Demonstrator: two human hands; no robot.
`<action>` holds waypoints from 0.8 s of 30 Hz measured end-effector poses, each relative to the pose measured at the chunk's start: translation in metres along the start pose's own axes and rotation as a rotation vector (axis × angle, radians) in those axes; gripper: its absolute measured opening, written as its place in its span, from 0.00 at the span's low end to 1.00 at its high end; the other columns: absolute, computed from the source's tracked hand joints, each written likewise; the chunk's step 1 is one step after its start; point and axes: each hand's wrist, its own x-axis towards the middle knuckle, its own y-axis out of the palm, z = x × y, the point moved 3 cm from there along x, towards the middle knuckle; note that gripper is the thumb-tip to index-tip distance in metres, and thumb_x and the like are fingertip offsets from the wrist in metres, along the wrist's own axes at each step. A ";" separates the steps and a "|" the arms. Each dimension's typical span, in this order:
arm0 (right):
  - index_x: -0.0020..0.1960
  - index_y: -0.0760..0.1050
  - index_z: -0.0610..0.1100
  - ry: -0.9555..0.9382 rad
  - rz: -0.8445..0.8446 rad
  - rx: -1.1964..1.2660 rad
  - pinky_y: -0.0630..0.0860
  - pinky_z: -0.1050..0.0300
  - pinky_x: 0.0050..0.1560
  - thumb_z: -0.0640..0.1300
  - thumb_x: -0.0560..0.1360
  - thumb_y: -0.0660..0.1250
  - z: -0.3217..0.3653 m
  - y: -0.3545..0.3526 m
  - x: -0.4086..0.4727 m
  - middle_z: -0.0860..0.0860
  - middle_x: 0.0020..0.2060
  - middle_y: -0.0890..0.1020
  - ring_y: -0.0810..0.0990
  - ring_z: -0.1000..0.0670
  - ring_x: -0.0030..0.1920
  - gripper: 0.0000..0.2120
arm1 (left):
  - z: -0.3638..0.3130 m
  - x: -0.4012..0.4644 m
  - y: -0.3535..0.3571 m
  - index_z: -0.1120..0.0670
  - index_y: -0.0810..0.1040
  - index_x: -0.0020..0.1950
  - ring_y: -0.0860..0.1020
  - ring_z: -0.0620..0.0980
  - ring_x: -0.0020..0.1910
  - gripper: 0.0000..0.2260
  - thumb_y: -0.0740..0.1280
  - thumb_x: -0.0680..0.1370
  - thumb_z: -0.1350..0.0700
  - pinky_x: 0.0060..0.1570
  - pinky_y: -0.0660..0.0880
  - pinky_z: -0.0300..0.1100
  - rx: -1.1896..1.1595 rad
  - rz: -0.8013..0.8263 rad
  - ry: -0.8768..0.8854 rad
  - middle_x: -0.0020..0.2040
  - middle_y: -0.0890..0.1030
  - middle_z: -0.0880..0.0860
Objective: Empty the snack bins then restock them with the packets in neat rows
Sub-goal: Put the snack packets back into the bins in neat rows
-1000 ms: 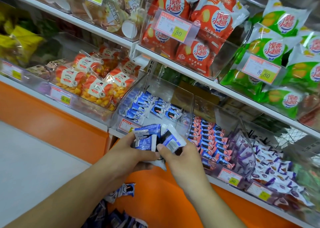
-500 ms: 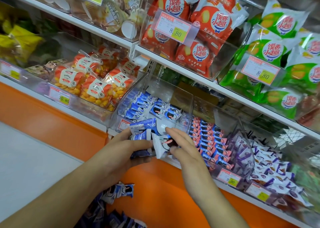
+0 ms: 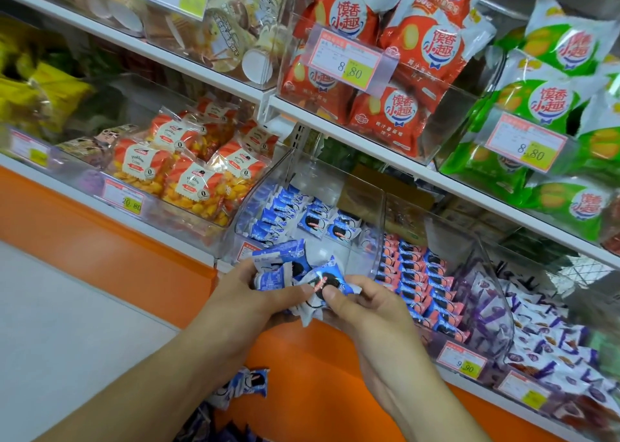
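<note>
My left hand grips a small bunch of blue cookie packets just in front of the clear snack bin. My right hand pinches one blue packet at the bunch's right side, thumb on its face. Inside the bin, a row of blue packets stands along the left wall, and a few more lie flat behind them toward the middle. The bin's front right floor is bare. More blue packets lie below, under my left forearm.
To the right stand a bin of pink-and-blue packets in rows and a bin of purple packets. Left is a bin of orange snack bags. The shelf above holds red bags and green bags. An orange base panel runs below.
Both hands have risen a little toward the bin front. My right hand has shifted from reaching over the bunch to pinching one packet at its right side.
</note>
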 end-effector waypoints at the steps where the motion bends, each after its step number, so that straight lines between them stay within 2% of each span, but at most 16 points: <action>1: 0.59 0.83 0.45 0.011 -0.007 0.032 0.81 0.35 0.61 0.44 0.73 0.80 0.002 0.000 0.004 0.31 0.51 0.82 0.86 0.34 0.52 0.16 | -0.001 0.002 -0.003 0.52 0.81 0.62 0.87 0.56 0.50 0.21 0.80 0.71 0.63 0.54 0.84 0.52 0.024 -0.020 0.003 0.51 0.88 0.54; 4: 0.63 0.80 0.47 -0.009 -0.012 0.081 0.86 0.43 0.46 0.41 0.80 0.73 0.018 -0.001 0.022 0.41 0.56 0.84 0.88 0.42 0.47 0.12 | -0.013 0.013 -0.025 0.48 0.82 0.57 0.88 0.53 0.46 0.18 0.80 0.71 0.62 0.50 0.84 0.51 0.135 -0.126 0.052 0.47 0.88 0.49; 6: 0.63 0.79 0.52 -0.079 0.004 -0.064 0.86 0.43 0.46 0.43 0.80 0.73 0.033 0.004 0.042 0.47 0.59 0.82 0.89 0.46 0.42 0.13 | -0.026 0.020 -0.049 0.49 0.81 0.57 0.88 0.53 0.44 0.18 0.80 0.71 0.63 0.47 0.84 0.49 0.204 -0.200 0.092 0.45 0.88 0.49; 8: 0.61 0.79 0.53 -0.150 0.020 -0.270 0.86 0.44 0.47 0.43 0.80 0.74 0.041 0.013 0.070 0.47 0.56 0.83 0.87 0.51 0.37 0.12 | -0.036 0.028 -0.074 0.51 0.81 0.58 0.88 0.54 0.44 0.19 0.80 0.71 0.64 0.46 0.84 0.50 0.219 -0.266 0.114 0.46 0.88 0.52; 10: 0.58 0.78 0.52 -0.192 0.045 -0.446 0.82 0.57 0.37 0.42 0.78 0.75 0.041 0.027 0.103 0.46 0.52 0.84 0.83 0.52 0.33 0.12 | -0.042 0.036 -0.093 0.52 0.81 0.59 0.88 0.55 0.44 0.20 0.80 0.71 0.65 0.43 0.85 0.48 0.206 -0.323 0.127 0.47 0.88 0.54; 11: 0.56 0.77 0.52 -0.201 0.076 -0.509 0.80 0.58 0.36 0.41 0.77 0.76 0.039 0.036 0.117 0.44 0.50 0.84 0.82 0.51 0.34 0.12 | -0.043 0.040 -0.100 0.53 0.81 0.60 0.88 0.55 0.44 0.20 0.79 0.71 0.66 0.40 0.85 0.45 0.196 -0.340 0.133 0.47 0.88 0.55; 14: 0.50 0.77 0.51 -0.198 0.186 -0.637 0.80 0.48 0.44 0.41 0.73 0.80 0.027 0.062 0.150 0.40 0.44 0.85 0.81 0.49 0.37 0.13 | -0.041 0.046 -0.107 0.53 0.81 0.61 0.88 0.54 0.43 0.20 0.78 0.72 0.66 0.36 0.84 0.41 0.194 -0.335 0.133 0.46 0.88 0.53; 18: 0.49 0.83 0.48 -0.207 0.398 -0.721 0.84 0.51 0.48 0.38 0.74 0.79 0.015 0.086 0.163 0.47 0.41 0.88 0.86 0.51 0.41 0.09 | -0.037 0.054 -0.108 0.52 0.82 0.60 0.88 0.53 0.45 0.18 0.79 0.72 0.64 0.39 0.84 0.42 0.215 -0.310 0.138 0.47 0.88 0.53; 20: 0.51 0.86 0.48 -0.253 0.434 -0.758 0.85 0.54 0.52 0.39 0.76 0.77 0.012 0.089 0.165 0.52 0.42 0.88 0.87 0.55 0.43 0.06 | -0.037 0.057 -0.108 0.52 0.82 0.59 0.88 0.52 0.45 0.18 0.79 0.72 0.64 0.38 0.84 0.41 0.217 -0.312 0.141 0.46 0.88 0.52; 24: 0.53 0.89 0.51 -0.284 0.444 -0.778 0.84 0.59 0.53 0.39 0.77 0.77 0.008 0.085 0.168 0.56 0.43 0.89 0.86 0.59 0.44 0.09 | -0.035 0.059 -0.108 0.52 0.82 0.59 0.88 0.52 0.44 0.18 0.78 0.72 0.65 0.36 0.83 0.39 0.213 -0.308 0.137 0.46 0.88 0.53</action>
